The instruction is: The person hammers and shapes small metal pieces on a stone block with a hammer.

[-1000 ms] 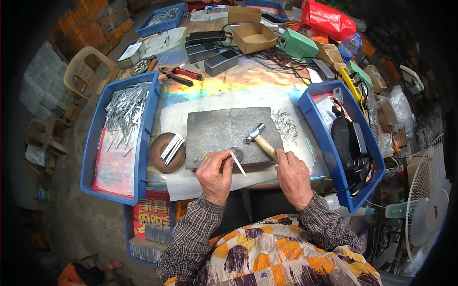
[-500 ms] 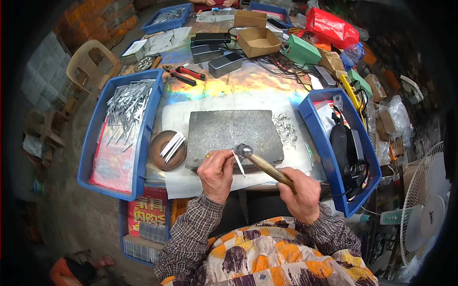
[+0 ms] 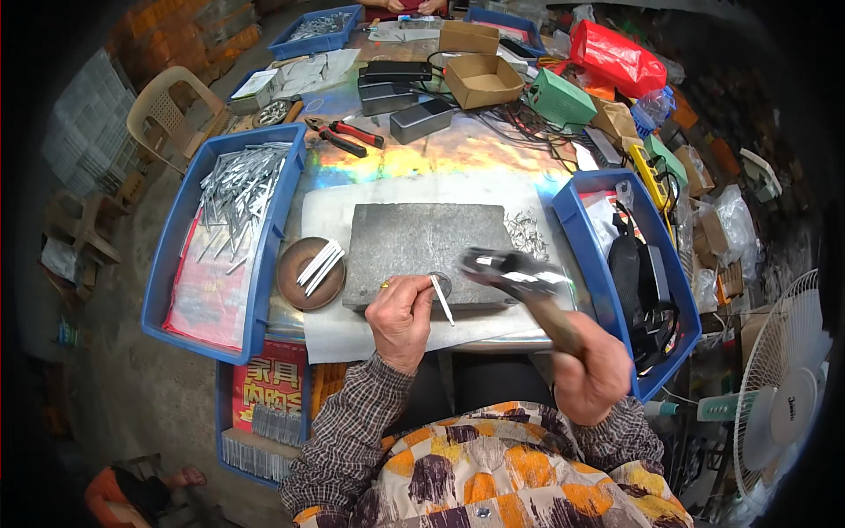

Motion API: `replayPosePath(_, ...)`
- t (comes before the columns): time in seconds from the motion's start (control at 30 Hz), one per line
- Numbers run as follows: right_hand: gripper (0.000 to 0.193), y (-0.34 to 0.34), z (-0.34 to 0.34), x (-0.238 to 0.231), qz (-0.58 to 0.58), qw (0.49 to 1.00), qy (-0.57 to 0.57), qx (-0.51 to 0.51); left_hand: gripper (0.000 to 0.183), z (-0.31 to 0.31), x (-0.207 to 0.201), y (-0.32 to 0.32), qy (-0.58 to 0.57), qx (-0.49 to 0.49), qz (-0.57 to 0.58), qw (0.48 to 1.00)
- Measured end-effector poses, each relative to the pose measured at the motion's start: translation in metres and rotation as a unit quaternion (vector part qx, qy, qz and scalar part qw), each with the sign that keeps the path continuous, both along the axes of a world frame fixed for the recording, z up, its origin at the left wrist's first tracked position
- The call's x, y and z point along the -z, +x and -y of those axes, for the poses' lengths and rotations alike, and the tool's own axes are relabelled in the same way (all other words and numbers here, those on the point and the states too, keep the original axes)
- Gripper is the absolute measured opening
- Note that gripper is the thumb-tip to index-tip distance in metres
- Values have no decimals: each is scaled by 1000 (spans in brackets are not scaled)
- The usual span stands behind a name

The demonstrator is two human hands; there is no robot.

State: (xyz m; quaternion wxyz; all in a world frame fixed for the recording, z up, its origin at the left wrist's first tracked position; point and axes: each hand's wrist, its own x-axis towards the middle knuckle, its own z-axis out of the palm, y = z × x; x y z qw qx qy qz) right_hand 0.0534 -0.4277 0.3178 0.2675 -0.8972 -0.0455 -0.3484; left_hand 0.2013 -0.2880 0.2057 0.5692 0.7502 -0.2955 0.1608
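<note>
A thin white stick-like piece (image 3: 443, 301) is pinched in my left hand (image 3: 400, 319) at the near edge of a grey metal block (image 3: 414, 242). Its upper end rests by a small dark round spot on the block. My right hand (image 3: 591, 370) grips a hammer (image 3: 550, 319) by its handle; the head is raised off the block and smeared by motion. A round brown bowl (image 3: 289, 280) left of the block holds several similar white sticks (image 3: 321, 264). Small silvery bits (image 3: 526, 236) lie in a heap at the block's right, on white paper (image 3: 370, 339).
A blue tray (image 3: 158, 299) at the left holds many thin metal pieces. Another blue tray (image 3: 629, 356) at the right holds black items. Red-handled pliers (image 3: 356, 132), dark boxes (image 3: 421, 120) and cables lie beyond. A person's hands (image 3: 431, 7) show at the far end. A fan (image 3: 788, 396) stands right.
The hammer has lifted off the stick's end and swung up to the right with my right hand. My left hand keeps its hold on the stick in nearly the same place.
</note>
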Motion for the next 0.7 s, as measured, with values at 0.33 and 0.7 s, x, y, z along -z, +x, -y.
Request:
replayPosePath(0.33, 30, 13, -5, 43, -75, 996, 8, 40, 10, 0, 2, 1, 29, 3, 9, 1000)
replayPosePath(0.7, 27, 14, 16, 81, -61, 991, 3, 121, 15, -15, -11, 12, -237, 119, -342, 902)
